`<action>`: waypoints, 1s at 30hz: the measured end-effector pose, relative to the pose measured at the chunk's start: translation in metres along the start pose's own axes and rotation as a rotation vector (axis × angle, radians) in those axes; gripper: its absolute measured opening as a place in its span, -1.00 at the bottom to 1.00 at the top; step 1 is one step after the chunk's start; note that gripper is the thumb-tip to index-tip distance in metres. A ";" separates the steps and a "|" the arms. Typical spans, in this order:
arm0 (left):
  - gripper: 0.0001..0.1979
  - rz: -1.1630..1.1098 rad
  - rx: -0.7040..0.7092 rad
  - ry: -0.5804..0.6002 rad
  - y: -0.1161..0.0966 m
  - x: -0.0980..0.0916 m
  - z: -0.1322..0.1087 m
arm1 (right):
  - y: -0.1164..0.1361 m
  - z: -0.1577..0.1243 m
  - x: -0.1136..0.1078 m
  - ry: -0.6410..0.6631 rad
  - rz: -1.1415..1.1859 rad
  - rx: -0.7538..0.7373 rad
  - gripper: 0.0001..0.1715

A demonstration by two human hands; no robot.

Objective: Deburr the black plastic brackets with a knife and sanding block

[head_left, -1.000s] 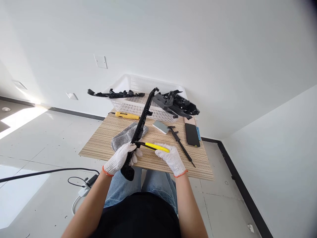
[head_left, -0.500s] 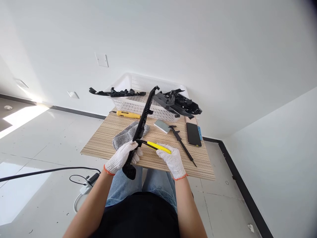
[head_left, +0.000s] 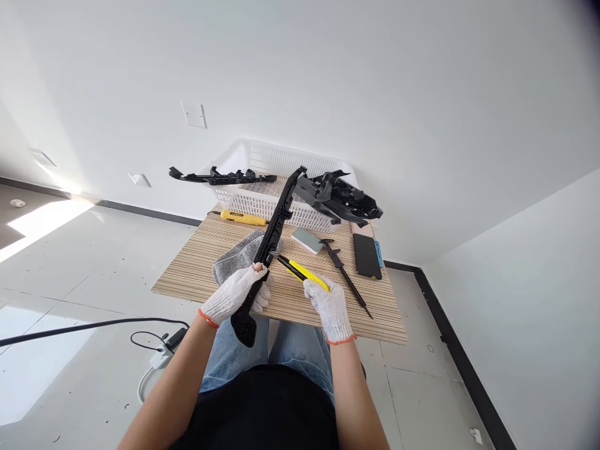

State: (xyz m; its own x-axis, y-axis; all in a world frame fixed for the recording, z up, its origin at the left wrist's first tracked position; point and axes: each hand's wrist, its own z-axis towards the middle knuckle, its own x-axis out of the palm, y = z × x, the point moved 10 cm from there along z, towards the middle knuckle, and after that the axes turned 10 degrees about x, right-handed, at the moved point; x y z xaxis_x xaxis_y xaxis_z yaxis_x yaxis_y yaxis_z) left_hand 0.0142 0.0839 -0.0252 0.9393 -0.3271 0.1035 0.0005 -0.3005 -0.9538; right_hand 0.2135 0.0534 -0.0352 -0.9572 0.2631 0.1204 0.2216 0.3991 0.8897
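My left hand (head_left: 238, 292), in a white knit glove with an orange cuff, is closed round the lower part of a long black plastic trim piece (head_left: 276, 222). The piece slants up and away over the board, its wide lower end hanging above my lap. In my gloved right hand (head_left: 328, 303) is a yellow and black utility knife (head_left: 305, 273). Its metal tip points left at the trim piece, just above my left thumb; whether it touches I cannot tell. Beneath the trim piece, a grey cloth (head_left: 237, 257) lies on the board.
On the striped wooden board (head_left: 187, 275) lie a yellow-handled tool (head_left: 244, 217), a grey-green block (head_left: 307, 240), a black caliper (head_left: 344, 275) and a phone (head_left: 367, 256). Behind stands a white plastic basket (head_left: 257, 203) bearing black plastic parts (head_left: 335, 195). A power strip (head_left: 162, 357) sits on the floor.
The knife's tip has moved up along the trim piece, away from my left thumb, and its metal end now shows. My right hand has shifted slightly right; the trim piece has tilted a little rightward.
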 end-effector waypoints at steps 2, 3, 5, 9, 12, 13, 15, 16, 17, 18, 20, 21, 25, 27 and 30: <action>-0.53 -0.076 0.062 -0.007 -0.003 -0.001 0.003 | 0.001 0.000 0.000 0.005 0.009 -0.005 -0.48; -0.56 -0.116 0.101 -0.008 -0.006 -0.001 0.004 | 0.001 0.000 0.001 0.010 0.010 -0.008 -0.45; -0.59 -0.174 0.172 0.002 -0.012 -0.001 0.004 | 0.002 -0.001 0.002 0.014 0.005 -0.011 -0.40; -0.58 -0.200 0.231 -0.001 -0.018 0.000 0.004 | 0.005 0.000 0.002 -0.006 -0.031 -0.042 -0.37; -0.55 -0.185 0.199 -0.055 -0.014 -0.002 0.006 | 0.006 0.000 0.001 -0.005 -0.060 -0.073 -0.39; -0.56 -0.176 0.182 -0.066 -0.013 -0.002 0.007 | 0.005 0.000 0.001 -0.005 -0.063 -0.075 -0.38; -0.58 -0.141 0.151 -0.081 -0.011 -0.002 0.007 | 0.004 0.000 0.001 -0.010 -0.058 -0.061 -0.37; -0.59 -0.123 0.137 -0.081 -0.010 -0.002 0.007 | 0.003 0.000 0.000 -0.015 -0.052 -0.051 -0.36; -0.61 -0.110 0.128 -0.081 -0.009 -0.002 0.008 | 0.003 -0.001 0.000 -0.019 -0.044 -0.041 -0.36; -0.62 -0.102 0.122 -0.079 -0.009 -0.002 0.008 | 0.004 -0.001 0.001 -0.021 -0.034 -0.034 -0.37; -0.63 -0.113 0.119 -0.073 -0.008 -0.002 0.008 | 0.005 -0.002 0.001 -0.024 -0.007 -0.029 -0.40; -0.63 -0.138 0.122 -0.069 -0.009 -0.002 0.007 | 0.005 -0.001 0.000 -0.029 0.015 -0.027 -0.41; -0.61 -0.279 0.169 -0.031 -0.016 -0.001 0.005 | 0.005 0.000 -0.006 -0.063 0.112 -0.023 -0.47; -0.63 -0.296 0.204 -0.006 -0.021 -0.001 0.003 | 0.005 0.000 -0.007 -0.064 0.132 -0.035 -0.50; -0.65 -0.341 0.216 0.027 -0.025 0.001 0.001 | 0.006 -0.002 -0.006 -0.047 0.119 -0.049 -0.56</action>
State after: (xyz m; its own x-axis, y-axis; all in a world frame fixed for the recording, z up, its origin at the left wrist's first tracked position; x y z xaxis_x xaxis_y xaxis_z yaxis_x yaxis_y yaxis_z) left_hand 0.0154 0.0916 -0.0018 0.8633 -0.2653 0.4293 0.3858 -0.2014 -0.9003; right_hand 0.2202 0.0525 -0.0297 -0.9145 0.3479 0.2066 0.3229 0.3197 0.8908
